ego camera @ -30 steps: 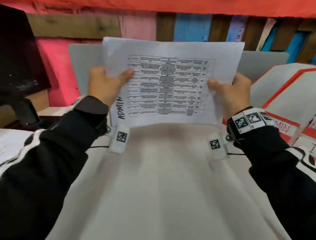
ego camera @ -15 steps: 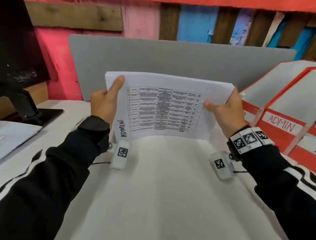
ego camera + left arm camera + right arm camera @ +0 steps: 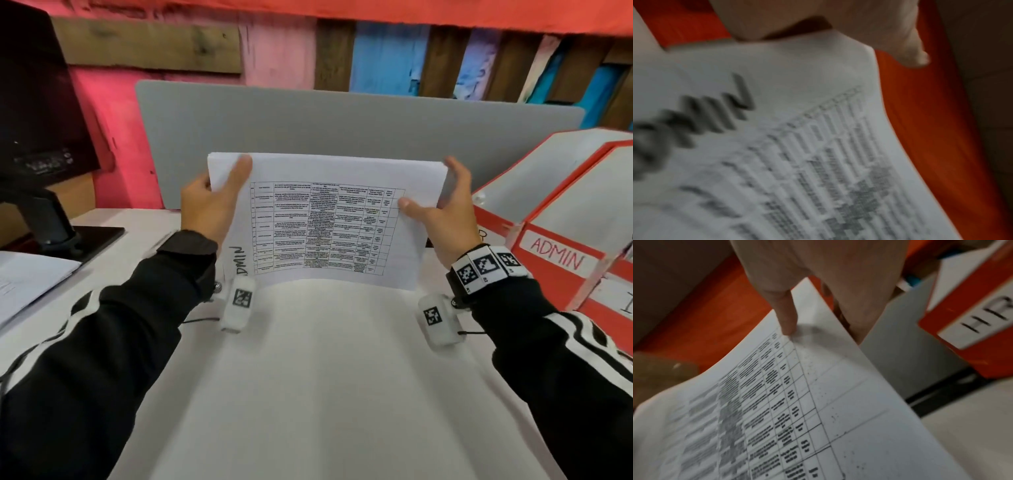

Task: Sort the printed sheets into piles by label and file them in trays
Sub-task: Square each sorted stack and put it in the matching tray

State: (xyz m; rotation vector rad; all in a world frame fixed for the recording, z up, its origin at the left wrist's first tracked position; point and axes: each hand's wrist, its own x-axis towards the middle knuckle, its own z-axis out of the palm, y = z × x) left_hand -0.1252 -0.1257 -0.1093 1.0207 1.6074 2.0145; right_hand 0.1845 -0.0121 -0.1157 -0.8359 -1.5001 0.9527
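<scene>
Two hands: left hand (image 3: 209,209), right hand (image 3: 442,219) | one ADMIN stack (image 3: 329,219) held | two trays (image 3: 548,219)

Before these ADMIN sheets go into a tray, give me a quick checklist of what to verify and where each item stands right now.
1. Label on the top sheet reads ADMIN: ok.
2. Left hand grips the stack's left edge, thumb on top: ok.
3. Right hand holds the right edge, thumb on the page: ok.
4. ADMIN tray stands within view at the right: ok.
5. Every sheet beneath carries the same label: cannot tell.
6. Room inside the ADMIN tray: cannot tell, its inside is hidden.
</scene>
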